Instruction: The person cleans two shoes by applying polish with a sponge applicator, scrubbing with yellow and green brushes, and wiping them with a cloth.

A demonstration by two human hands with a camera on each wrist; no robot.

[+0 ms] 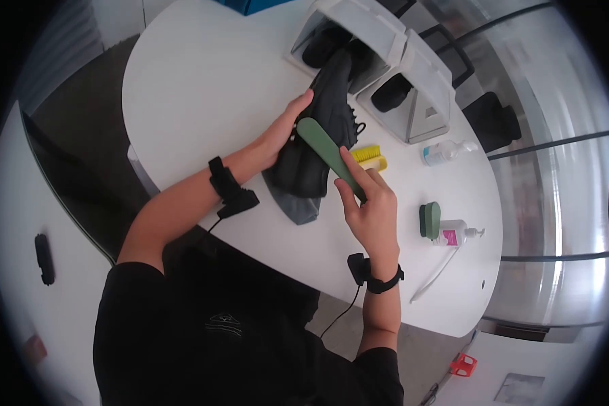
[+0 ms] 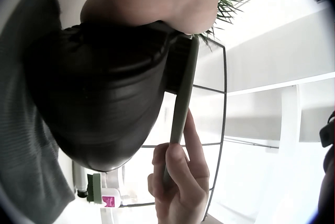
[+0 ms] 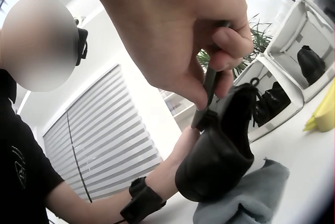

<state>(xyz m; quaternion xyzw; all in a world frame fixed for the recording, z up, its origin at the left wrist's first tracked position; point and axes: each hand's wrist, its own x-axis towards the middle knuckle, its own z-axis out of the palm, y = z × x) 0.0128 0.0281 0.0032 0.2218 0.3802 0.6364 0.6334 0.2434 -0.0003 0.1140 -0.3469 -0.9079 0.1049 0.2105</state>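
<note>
My left hand (image 1: 285,132) grips a black lace-up shoe (image 1: 301,172) along its side, tilted above the white table. In my right hand (image 1: 374,213) is a long green-backed shoe brush (image 1: 326,150), pinched at its handle end between thumb and fingers. The left wrist view shows the brush's dark bristles (image 2: 177,69) against the side of the shoe, close to the left hand. A grey cloth (image 3: 246,195) lies below the shoe, partly covered by it in the head view.
Two white shoe boxes (image 1: 379,30) with open fronts hold black shoes at the back. Right of the shoe lie a yellow brush (image 1: 367,154), a clear bottle (image 1: 446,153), a small green brush (image 1: 429,220) and a pump bottle (image 1: 451,235). A blue container (image 1: 250,5) sits at the far edge.
</note>
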